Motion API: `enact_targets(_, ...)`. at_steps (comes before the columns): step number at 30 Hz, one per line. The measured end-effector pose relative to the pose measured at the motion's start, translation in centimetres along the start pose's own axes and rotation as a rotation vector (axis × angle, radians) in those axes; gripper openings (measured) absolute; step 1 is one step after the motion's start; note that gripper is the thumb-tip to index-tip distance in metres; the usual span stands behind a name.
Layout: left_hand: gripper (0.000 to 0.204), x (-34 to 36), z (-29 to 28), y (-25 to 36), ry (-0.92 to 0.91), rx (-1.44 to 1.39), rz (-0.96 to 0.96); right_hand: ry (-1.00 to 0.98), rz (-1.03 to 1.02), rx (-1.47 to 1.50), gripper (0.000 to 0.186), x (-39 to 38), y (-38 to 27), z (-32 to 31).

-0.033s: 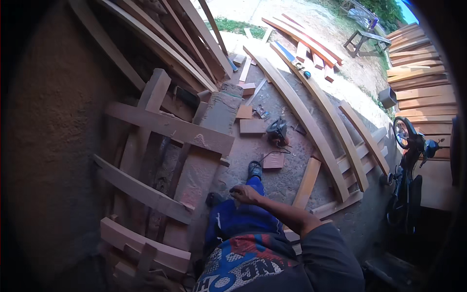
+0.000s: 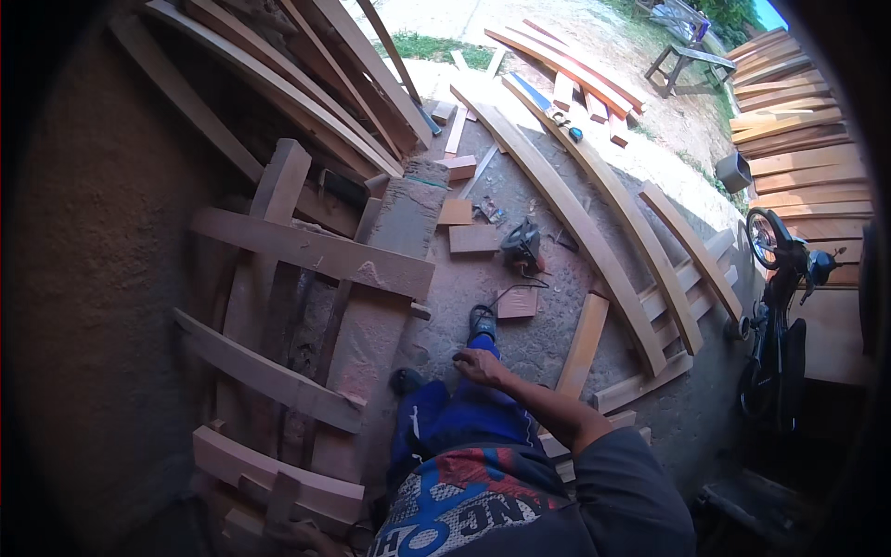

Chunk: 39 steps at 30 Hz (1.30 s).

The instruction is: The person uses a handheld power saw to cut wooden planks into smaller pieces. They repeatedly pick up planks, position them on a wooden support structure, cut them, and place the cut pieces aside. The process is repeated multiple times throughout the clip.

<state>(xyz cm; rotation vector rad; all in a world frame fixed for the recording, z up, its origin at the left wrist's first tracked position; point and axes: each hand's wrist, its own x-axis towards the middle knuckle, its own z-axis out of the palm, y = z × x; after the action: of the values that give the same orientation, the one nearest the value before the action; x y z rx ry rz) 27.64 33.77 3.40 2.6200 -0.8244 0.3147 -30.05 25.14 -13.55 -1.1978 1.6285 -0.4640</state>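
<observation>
Planks (image 2: 589, 246) lie across crosspieces (image 2: 622, 396), probably for clearance; your right hand (image 2: 480, 368) is loosely fisted, apart from your left hand (image 2: 311, 537), grip unclear.

You are in a rough woodworking shop that opens onto a sunlit yard (image 2: 673, 125). Thick boards (image 2: 278, 469) lie beside you on the left, and beyond them long timbers (image 2: 278, 91) lean in a bundle. Long planks (image 2: 575, 218) stretch out on your right. On the dusty floor (image 2: 548, 325) sit cut wood blocks (image 2: 475, 239) and a corded power tool (image 2: 522, 243). More lumber (image 2: 807, 176) lines the far right, near a parked motorbike (image 2: 791, 362).
</observation>
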Motion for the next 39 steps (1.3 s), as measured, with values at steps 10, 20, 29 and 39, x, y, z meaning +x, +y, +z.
enact_targets(10, 0.064, -5.8, 10.0, 31.0, -0.859, -0.059, 0.987, 0.502, 0.934, 0.309, 0.034, -24.8, 18.0, 4.4)
enact_targets(20, 0.082, -8.9, 15.8, 32.7, -1.164, 0.062, 1.277, 0.329, 1.107, 0.622, 0.037, -34.2, 8.5, 29.1)
enact_targets(29, 0.1, -11.3, 15.6, 35.6, -1.205, 0.354, 1.282, 0.796, 0.933, 0.744, 0.037, -28.8, 14.4, 25.2)
enact_targets(39, 0.112, -12.6, 15.1, 33.5, -1.117, 0.378, 1.158, 1.023, 1.345, 1.609, 0.029, -33.6, 20.5, 22.0)
